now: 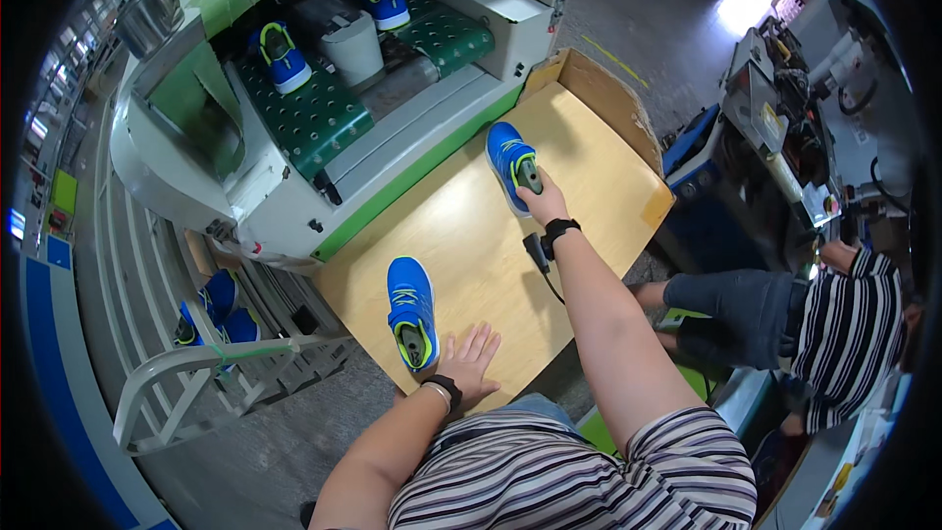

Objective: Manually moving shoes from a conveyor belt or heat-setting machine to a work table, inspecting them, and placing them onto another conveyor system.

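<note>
Two blue sneakers with lime trim lay on the wooden table (589,177): our right hand (543,204) gripped the far sneaker's (509,163) heel collar (light, stiffest there, we judged); our left hand (469,363) rested flat, open, beside the near sneaker (409,306).

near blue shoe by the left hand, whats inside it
A grey last fills the opening of the near blue shoe, showing at the heel end. The left hand lies flat on the wooden table beside it. The insole and toe space are covered.
</note>
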A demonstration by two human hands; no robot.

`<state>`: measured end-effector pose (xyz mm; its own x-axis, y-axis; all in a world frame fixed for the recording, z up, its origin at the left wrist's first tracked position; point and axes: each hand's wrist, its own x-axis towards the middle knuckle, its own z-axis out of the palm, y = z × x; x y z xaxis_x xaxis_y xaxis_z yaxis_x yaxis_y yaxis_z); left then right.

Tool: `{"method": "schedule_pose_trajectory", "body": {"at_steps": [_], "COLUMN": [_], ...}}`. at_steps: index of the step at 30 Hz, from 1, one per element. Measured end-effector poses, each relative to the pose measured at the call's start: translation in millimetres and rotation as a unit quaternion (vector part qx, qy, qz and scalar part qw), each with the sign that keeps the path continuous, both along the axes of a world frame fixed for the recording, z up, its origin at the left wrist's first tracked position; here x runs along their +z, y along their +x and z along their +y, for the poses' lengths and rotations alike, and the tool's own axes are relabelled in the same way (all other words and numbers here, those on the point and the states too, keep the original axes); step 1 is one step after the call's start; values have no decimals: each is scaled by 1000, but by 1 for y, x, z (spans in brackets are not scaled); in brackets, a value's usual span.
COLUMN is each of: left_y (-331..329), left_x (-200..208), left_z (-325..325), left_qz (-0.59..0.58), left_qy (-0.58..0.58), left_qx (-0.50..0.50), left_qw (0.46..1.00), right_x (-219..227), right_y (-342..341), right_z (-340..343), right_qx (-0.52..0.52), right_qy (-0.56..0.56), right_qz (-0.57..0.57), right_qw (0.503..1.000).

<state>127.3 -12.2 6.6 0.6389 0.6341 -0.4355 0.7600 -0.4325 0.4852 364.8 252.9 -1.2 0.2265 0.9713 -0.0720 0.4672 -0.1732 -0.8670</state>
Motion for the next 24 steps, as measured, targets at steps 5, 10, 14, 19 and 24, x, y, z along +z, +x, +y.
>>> {"method": "schedule_pose_trajectory", "body": {"at_steps": [5, 10, 14, 19, 24], "left_y": [3, -2, 0, -2, -4], "left_x": [0, -10, -11, -8, -4], "left_z": [1, -1, 0, -11, -19], "left_qz": [15, 11, -21, -25, -11], "left_qy": [20, 36, 64, 73, 77], "left_qx": [-6, 11, 7, 32, 43], "left_qw": [1000, 999, 998, 997, 996], "right_x": [-19, -4, 5, 8, 1], "right_y": [-11, -31, -35, -42, -41], "right_z": [-88, -194, -248, -260, -261], "right_qx": [40, 125, 108, 88, 81], "right_qy": [62, 29, 41, 21, 32], "right_qz": [-16, -20, -64, -62, -68], "right_qw": [997, 991, 991, 994, 994]}}
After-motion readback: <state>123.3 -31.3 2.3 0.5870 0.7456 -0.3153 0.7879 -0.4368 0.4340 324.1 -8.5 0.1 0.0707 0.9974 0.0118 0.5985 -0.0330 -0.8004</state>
